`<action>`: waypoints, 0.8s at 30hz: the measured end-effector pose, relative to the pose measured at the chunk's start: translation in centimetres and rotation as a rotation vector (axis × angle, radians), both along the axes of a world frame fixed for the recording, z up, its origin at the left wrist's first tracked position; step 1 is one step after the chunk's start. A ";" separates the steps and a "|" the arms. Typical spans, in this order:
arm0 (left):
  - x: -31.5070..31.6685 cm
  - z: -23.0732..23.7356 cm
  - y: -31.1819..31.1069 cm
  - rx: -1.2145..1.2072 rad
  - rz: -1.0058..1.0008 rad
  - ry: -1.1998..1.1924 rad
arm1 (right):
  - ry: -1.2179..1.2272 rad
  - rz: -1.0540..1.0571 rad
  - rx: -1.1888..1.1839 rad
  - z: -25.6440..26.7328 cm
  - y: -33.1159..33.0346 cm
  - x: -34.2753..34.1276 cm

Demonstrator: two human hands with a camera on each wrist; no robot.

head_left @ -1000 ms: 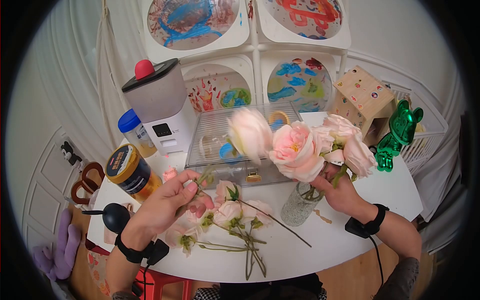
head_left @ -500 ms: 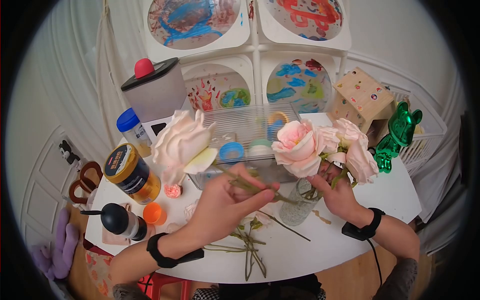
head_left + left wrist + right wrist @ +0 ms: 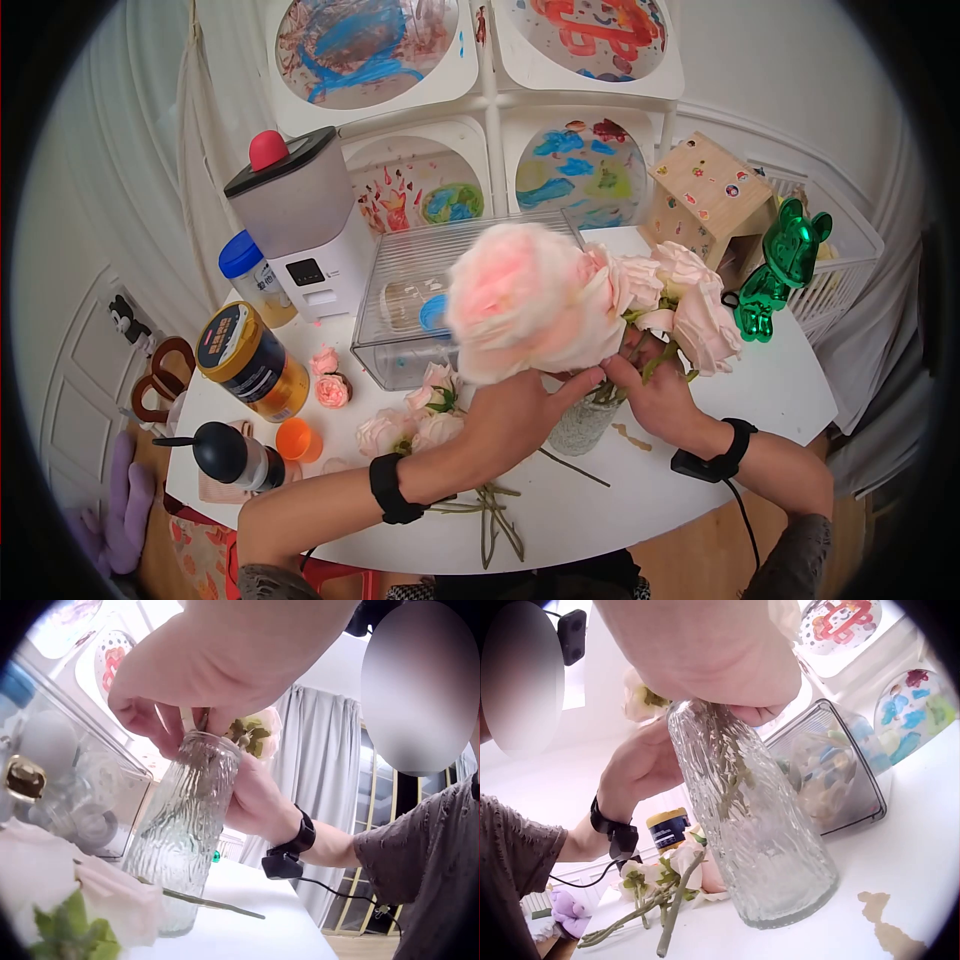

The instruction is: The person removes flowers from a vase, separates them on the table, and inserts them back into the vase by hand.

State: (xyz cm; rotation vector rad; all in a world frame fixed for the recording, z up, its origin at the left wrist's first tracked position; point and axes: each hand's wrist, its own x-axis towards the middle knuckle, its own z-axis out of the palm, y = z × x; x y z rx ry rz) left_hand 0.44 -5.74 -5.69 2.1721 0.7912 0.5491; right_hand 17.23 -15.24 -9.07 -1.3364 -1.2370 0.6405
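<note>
A textured glass vase (image 3: pixel 757 832) stands on the table with several green stems inside its neck. At its mouth my left hand (image 3: pixel 505 420) pinches the stem of a large pink rose (image 3: pixel 510 300), whose head hangs over the hand, slightly blurred. My right hand (image 3: pixel 665 400) curls round the stems at the vase's rim, below pale pink roses (image 3: pixel 700 320). The left wrist view shows both hands meeting above the vase (image 3: pixel 184 840). More roses (image 3: pixel 385 432) and cut stems (image 3: pixel 495 525) lie on the table, partly behind my left forearm.
Behind the vase sits a clear lidded box (image 3: pixel 400 345). On the left stand a gold-lidded jar (image 3: pixel 255 365), a dark bottle (image 3: pixel 230 455), an orange cup (image 3: pixel 298 440) and a dispenser (image 3: pixel 300 210). A green bear figure (image 3: pixel 780 270) and wooden house (image 3: pixel 705 195) are at the right.
My left hand has carried a rose from the left side to the vase mouth, beside the other roses. My right hand has stayed at the vase. The head view has shifted slightly.
</note>
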 end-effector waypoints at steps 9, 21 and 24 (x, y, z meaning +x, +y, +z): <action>-1.2 1.3 0.4 -0.013 -0.090 -0.191 | 0.092 0.039 -0.001 0.4 0.1 -0.3; -3.5 3.8 2.3 0.953 -0.047 -0.384 | 0.120 0.024 0.009 -0.2 0.4 -0.1; -3.1 3.2 2.3 0.924 0.033 -0.383 | 0.154 0.035 0.023 -0.2 0.3 -0.2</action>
